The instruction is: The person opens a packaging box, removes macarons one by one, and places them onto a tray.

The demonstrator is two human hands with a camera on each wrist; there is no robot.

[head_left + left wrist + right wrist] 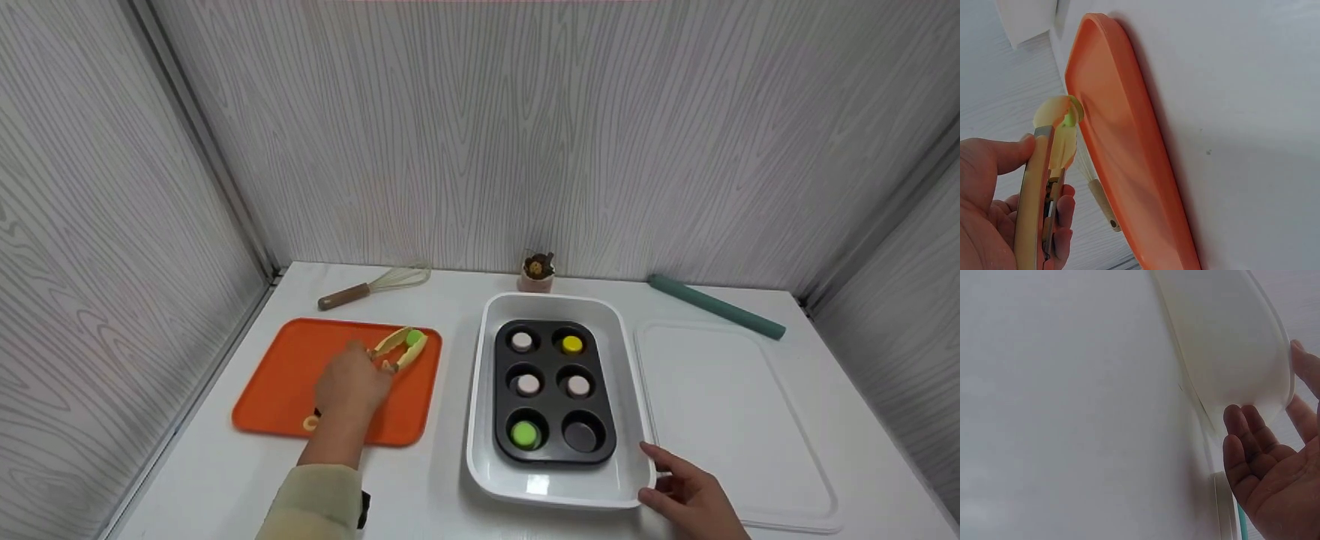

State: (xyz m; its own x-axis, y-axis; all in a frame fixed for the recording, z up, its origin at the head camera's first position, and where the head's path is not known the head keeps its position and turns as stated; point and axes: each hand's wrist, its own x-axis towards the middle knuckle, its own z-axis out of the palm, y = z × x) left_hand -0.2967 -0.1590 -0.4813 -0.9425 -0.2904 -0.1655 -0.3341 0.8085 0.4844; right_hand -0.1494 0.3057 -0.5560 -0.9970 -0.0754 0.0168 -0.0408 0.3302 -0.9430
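Observation:
My left hand [352, 382] holds a pair of cream-tipped tongs [397, 351] over the orange tray [281, 375]. Between the tongs' tips sits a small round green piece [414, 338], partly hidden by them in the left wrist view. My right hand [694, 491] grips the near right corner of a white basin [559, 491], with thumb and forefinger at its rim. In the right wrist view the other fingers [1252, 439] curl loosely beside the basin's outer wall. Inside the basin lies a dark muffin tin [551, 405]; its cups hold white pieces, a yellow piece [572, 345] and a green one [524, 434].
Behind the orange tray lies a whisk [375, 286]. A small potted decoration [537, 274] stands against the back wall, beyond the basin. To the right are a flat white lid [735, 420] and a green roll [716, 306]. A small ring [310, 423] shows at the orange tray's near edge.

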